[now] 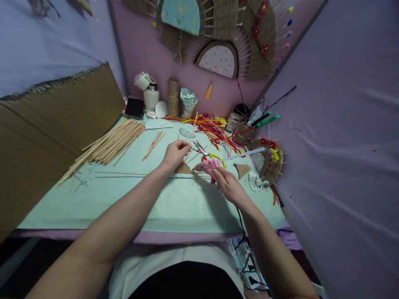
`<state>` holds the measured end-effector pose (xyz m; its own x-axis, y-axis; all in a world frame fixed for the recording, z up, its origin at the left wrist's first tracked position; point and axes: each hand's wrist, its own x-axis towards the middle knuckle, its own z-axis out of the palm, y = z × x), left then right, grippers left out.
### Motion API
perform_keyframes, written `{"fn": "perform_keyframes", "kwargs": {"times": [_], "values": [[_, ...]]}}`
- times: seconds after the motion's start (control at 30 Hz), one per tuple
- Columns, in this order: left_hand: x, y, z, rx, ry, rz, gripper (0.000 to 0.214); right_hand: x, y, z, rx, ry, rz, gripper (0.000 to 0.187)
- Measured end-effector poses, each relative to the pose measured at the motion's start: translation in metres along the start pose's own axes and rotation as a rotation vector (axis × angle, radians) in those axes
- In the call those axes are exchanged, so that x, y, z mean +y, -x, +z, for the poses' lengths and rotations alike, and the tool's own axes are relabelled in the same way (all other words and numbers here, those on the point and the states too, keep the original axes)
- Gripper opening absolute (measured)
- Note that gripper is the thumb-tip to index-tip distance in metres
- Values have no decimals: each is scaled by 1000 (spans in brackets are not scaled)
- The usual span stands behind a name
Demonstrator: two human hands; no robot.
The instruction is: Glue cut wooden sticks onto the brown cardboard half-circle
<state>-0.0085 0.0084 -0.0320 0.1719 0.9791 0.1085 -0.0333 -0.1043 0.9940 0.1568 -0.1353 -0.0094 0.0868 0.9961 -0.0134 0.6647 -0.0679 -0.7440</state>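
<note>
My right hand (229,185) is wrapped round the handle of a pink hot glue gun (208,165), with a long pale glue stick (245,155) jutting from its back. The nozzle points left, close to a small brown cardboard piece (182,168) on the table. My left hand (177,154) is closed in a pinch on a thin wooden stick (194,126) that stands nearly upright above the cardboard. Its lower end is partly hidden by the fingers. Scissors (203,152) lie just behind the glue gun, among a few loose sticks.
A pile of wooden sticks (115,141) covers the table's left side, beside a large cardboard sheet (62,120). Colourful pipe cleaners (212,131), a twine spool (173,97), and a pen cup (245,133) stand behind. A round woven piece (269,160) leans at right.
</note>
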Motion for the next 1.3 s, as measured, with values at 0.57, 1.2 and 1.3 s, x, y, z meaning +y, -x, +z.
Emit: {"fn": "perform_keyframes", "kwargs": {"times": [0.57,1.2,1.3], "values": [[3,2,0,-7,8,-7,18,4,-2,-1,20,54,-3,47],[-1,3,5,-325,-494,34,9,108,72,-67,365,743,41,53],[12,-1,11,-441,-724,91,10,128,82,-63,371,877,78,48]]}}
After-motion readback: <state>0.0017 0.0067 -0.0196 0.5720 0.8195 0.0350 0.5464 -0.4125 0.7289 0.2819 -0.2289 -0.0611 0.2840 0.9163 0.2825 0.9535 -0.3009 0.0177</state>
